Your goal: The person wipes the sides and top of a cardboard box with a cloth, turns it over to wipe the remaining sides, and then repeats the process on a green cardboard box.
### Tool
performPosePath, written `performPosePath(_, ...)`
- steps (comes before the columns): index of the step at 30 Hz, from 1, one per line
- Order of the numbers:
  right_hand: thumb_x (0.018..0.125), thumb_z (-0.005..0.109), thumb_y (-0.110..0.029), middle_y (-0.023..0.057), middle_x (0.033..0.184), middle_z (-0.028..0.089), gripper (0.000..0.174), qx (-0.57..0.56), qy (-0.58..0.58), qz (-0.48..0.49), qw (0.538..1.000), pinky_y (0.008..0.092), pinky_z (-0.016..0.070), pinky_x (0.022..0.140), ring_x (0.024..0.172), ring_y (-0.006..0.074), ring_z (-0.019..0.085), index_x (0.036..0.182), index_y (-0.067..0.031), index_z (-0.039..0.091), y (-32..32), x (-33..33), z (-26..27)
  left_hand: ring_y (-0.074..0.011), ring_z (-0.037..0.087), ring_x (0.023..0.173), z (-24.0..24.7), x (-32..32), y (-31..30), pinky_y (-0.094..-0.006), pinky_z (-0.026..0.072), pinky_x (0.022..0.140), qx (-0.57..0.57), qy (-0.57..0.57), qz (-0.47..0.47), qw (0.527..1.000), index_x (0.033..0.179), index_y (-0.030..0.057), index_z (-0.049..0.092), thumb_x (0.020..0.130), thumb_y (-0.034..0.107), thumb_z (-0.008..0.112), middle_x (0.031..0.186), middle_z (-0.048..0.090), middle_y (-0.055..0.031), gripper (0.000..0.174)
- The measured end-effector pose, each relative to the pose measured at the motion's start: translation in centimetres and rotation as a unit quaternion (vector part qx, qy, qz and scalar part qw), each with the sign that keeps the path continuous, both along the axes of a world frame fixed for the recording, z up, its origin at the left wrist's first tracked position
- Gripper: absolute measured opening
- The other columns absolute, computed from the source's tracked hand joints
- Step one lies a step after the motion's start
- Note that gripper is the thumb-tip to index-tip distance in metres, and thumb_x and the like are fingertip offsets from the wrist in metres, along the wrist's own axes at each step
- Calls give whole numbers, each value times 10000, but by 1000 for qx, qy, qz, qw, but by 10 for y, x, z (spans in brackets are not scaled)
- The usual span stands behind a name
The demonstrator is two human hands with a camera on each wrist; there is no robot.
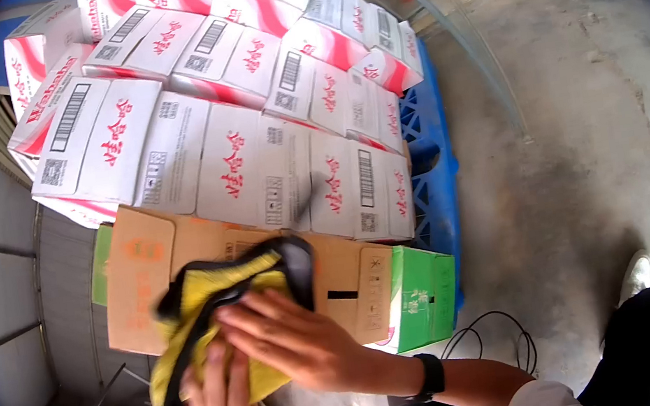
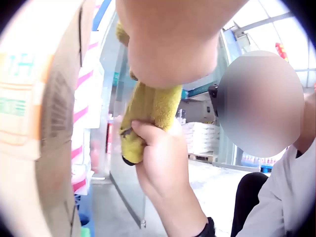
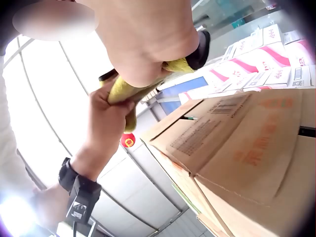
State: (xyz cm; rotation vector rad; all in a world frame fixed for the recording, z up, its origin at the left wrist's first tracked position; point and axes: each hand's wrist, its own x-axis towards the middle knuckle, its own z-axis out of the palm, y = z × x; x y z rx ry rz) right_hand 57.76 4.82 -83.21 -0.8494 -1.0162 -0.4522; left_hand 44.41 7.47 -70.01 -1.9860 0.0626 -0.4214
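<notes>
A yellow cloth with black and grey edging [image 1: 225,288] is bunched between both hands, blurred in the head view. The left hand [image 1: 221,396] grips its lower part, fingers bent over it. On its right side, the right hand [image 1: 308,351] holds the cloth, fingers lying across it. In the left wrist view, the right hand [image 2: 165,160] has its thumb pressed on the yellow cloth [image 2: 153,108]. The right wrist view shows the left hand [image 3: 106,116] curled round the cloth [image 3: 121,91]. The cloth is above a brown carton [image 1: 361,281].
White and pink cartons [image 1: 240,161] are stacked on a blue pallet [image 1: 426,122]. Beside the brown carton stands a green box [image 1: 425,297]. A black cable [image 1: 498,314] lies on the concrete floor [image 1: 561,170]. A glass panel edge [image 1: 467,33] is at the upper right.
</notes>
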Motion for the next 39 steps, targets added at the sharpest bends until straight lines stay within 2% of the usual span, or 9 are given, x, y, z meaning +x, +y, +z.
performPosePath(5,867,531,-7,210,1521,377,545,-144,-15,91,985,459,307,1181,1450,353,318,1400,61,442,32,-32,-39,-213,602,1225,-23,-10,13,-330,455,938,17,127,174,976,1196,75,686,853,127,544,1395,581,-39,375)
performPosePath(9,802,558,26,224,1520,368,632,-96,-23,66,993,457,274,1190,1452,378,299,1414,73,406,45,-14,-30,-227,591,1252,-26,4,18,-327,452,950,-20,79,166,983,1258,22,646,837,87,534,1428,553,-78,441)
performPosePath(11,774,559,55,218,1519,375,655,-110,-45,58,991,460,262,1195,1440,382,315,1410,77,407,47,17,-14,-205,661,1083,-22,26,23,-314,480,796,-32,56,195,979,1344,-7,569,824,71,534,1473,509,-93,526)
performPosePath(15,778,542,66,201,1534,367,628,-91,-26,74,993,489,251,1197,1458,347,302,1396,68,437,54,28,-5,-339,481,1352,-37,37,29,-393,460,865,-134,-19,222,966,1356,-43,524,836,-1,519,1478,495,-117,522)
performPosePath(19,809,562,22,185,1542,367,606,-109,-39,97,988,484,263,1197,1471,331,289,1404,52,448,43,-34,-45,-269,706,972,-51,-11,1,-370,545,853,-74,11,181,981,1193,-56,662,802,-7,578,1352,618,-97,403)
performPosePath(22,785,544,56,176,1511,407,612,-90,-59,84,991,486,271,1191,1458,335,316,1393,27,476,45,-22,-40,-424,491,1324,-49,-16,13,-470,401,1087,-182,-17,152,971,1256,-46,630,817,-38,481,1382,582,-147,464)
performPosePath(27,763,533,75,194,1497,423,620,-99,-61,62,991,471,274,1190,1432,341,352,1379,44,471,57,53,-5,-341,467,1365,-41,59,34,-419,457,940,-107,-44,156,981,1298,-59,578,857,6,518,1475,495,-135,449)
performPosePath(32,779,518,84,181,1530,391,611,-96,-22,84,992,469,251,1201,1455,336,319,1387,44,476,46,-1,-36,-257,658,1126,-54,17,8,-346,524,821,-106,-6,231,967,1274,-70,603,778,-2,569,1427,560,-100,501)
performPosePath(39,708,563,126,181,1501,430,644,-35,-62,142,987,479,251,1200,1451,321,333,1344,23,532,56,22,-11,-446,444,1349,-43,26,8,-483,464,1012,-159,-44,229,959,1370,-92,491,833,-6,534,1470,471,-216,546)
